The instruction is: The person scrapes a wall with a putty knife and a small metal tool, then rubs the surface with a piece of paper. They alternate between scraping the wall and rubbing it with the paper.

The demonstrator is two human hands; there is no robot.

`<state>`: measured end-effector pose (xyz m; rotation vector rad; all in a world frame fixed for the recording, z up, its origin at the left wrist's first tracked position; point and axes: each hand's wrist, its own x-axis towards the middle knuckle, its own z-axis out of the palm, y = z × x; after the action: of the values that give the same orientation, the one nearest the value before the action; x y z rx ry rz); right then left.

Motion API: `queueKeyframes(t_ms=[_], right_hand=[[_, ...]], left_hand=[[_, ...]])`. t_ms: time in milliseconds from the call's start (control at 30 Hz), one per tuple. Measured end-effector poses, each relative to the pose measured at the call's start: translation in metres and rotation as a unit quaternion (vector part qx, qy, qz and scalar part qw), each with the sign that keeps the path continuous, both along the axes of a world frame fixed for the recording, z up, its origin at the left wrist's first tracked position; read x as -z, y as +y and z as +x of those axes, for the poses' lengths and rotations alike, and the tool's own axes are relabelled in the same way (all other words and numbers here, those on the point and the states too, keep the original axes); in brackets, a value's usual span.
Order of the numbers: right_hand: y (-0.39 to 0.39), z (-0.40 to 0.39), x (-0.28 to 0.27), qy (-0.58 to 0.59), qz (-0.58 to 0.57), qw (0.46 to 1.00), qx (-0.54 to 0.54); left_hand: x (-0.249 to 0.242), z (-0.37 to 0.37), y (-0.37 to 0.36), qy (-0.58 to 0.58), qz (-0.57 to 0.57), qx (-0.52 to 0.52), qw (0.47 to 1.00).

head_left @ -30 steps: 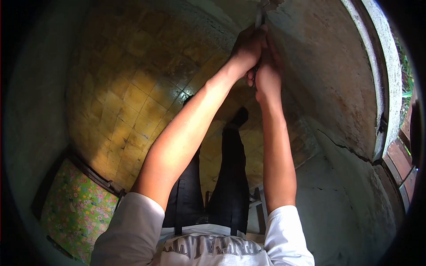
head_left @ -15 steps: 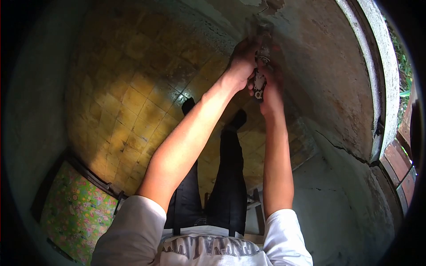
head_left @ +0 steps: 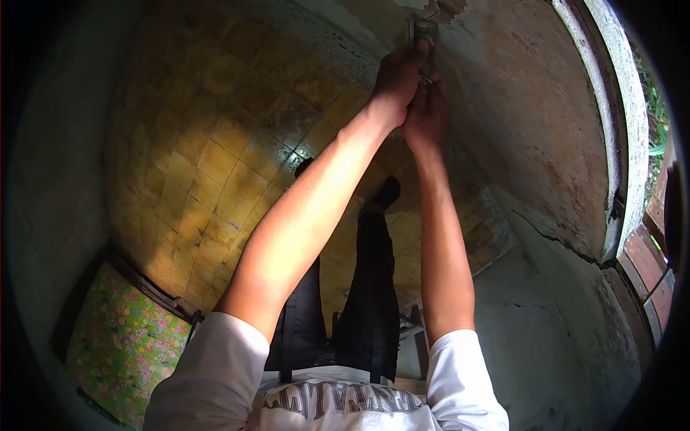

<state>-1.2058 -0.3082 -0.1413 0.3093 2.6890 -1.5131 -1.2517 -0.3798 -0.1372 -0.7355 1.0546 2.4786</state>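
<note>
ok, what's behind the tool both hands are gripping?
A stained, peeling wall lies behind the scraper-like tool. The left hand and right hand cover its handle and the wall behind them.

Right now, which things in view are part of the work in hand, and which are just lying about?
In hand:
- left hand and right hand, closed together on a metal tool
- stained wall the tool's tip meets

Lying about:
- floral cushion, lower left
- yellow tiled floor
- window frame, far right

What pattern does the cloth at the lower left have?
A flower print, mostly green with pink and yellow blooms. The head view shows it.
</note>
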Motion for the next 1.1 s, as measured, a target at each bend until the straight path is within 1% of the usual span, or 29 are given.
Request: queueKeyframes(t_ms=[67,167,233,367,467,567,667,767,867,967,1067,1100], right_hand=[[0.001,-0.002,-0.002,-0.031,-0.005,0.999,-0.011],[-0.003,0.001,0.003,-0.066,-0.008,0.998,0.019],[-0.005,0.004,0.012,-0.032,-0.007,0.999,0.031],[-0.004,0.0,0.029,0.02,-0.042,0.999,0.021],[-0.003,-0.001,0.047,0.043,-0.006,0.999,0.013],[-0.006,0.0,0.053,0.055,-0.019,0.998,0.018],[-0.01,-0.001,0.046,0.038,-0.04,0.998,0.038],[-0.014,-0.004,0.044,0.066,-0.048,0.996,0.046],[-0.011,-0.003,0.058,0.092,-0.037,0.995,0.031],[-0.008,-0.003,0.057,0.046,-0.012,0.998,0.03],[-0.008,-0.004,0.058,0.111,-0.025,0.993,0.008],[-0.009,-0.006,0.059,0.087,-0.026,0.996,0.014]], left_hand=[[0.0,-0.002,-0.001,0.014,-0.006,-0.007,1.0],[0.003,-0.003,0.0,0.017,-0.015,0.005,1.0],[0.007,-0.002,-0.001,0.013,-0.033,0.027,0.999],[0.02,-0.006,0.002,0.032,-0.008,0.018,0.999],[0.025,-0.008,0.001,0.038,-0.007,0.009,0.999],[0.022,-0.009,0.001,0.042,-0.013,-0.004,0.999],[0.021,-0.011,0.002,0.042,-0.025,-0.012,0.999],[0.022,-0.012,0.0,0.046,-0.028,-0.011,0.999],[0.025,-0.012,0.0,0.05,-0.015,-0.014,0.999],[0.026,-0.013,0.0,0.048,-0.012,-0.005,0.999],[0.028,-0.013,-0.001,0.05,-0.001,0.008,0.999],[0.027,-0.012,-0.001,0.046,-0.004,0.009,0.999]])
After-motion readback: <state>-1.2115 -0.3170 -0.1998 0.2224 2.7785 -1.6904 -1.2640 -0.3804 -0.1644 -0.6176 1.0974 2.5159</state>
